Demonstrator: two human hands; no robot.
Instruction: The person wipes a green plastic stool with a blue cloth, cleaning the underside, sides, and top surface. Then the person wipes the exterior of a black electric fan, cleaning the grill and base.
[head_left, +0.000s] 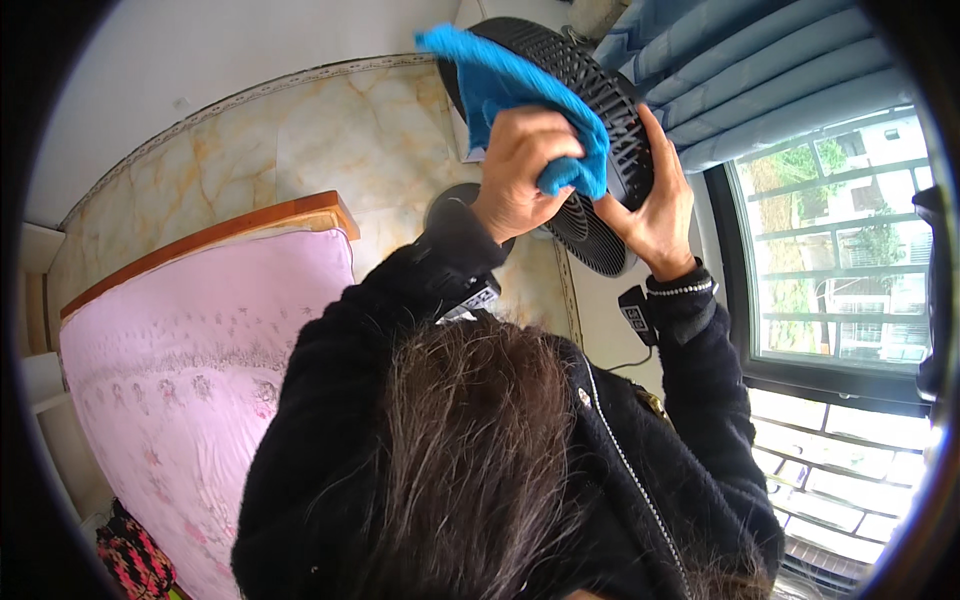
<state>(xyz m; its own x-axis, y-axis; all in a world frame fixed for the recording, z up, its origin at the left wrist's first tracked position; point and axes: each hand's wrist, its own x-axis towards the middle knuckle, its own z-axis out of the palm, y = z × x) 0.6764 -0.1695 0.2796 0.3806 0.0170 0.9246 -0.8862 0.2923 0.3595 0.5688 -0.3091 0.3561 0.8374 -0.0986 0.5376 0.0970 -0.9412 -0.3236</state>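
Observation:
My left hand [527,168] is closed around a bunched blue cloth [530,88]. Part of the cloth lies against the slatted cage of a black electric fan [598,85], and a loose corner sticks out past its far left edge. On the right side of the fan, my right hand [662,205] grips the rim, thumb at the near edge and fingers stretched along the side. The fan head is tilted, and the cloth and my left hand hide much of it. Behind my left wrist shows part of a dark rounded base [452,198].
A bed with a pink floral sheet [215,310] and a wooden edge board [205,247] is at the left. Blue curtains [770,75] hang at the far right, above a barred window [830,240]. Marbled tiles [330,130] cover the floor. A thin black cord [632,362] runs near my right sleeve.

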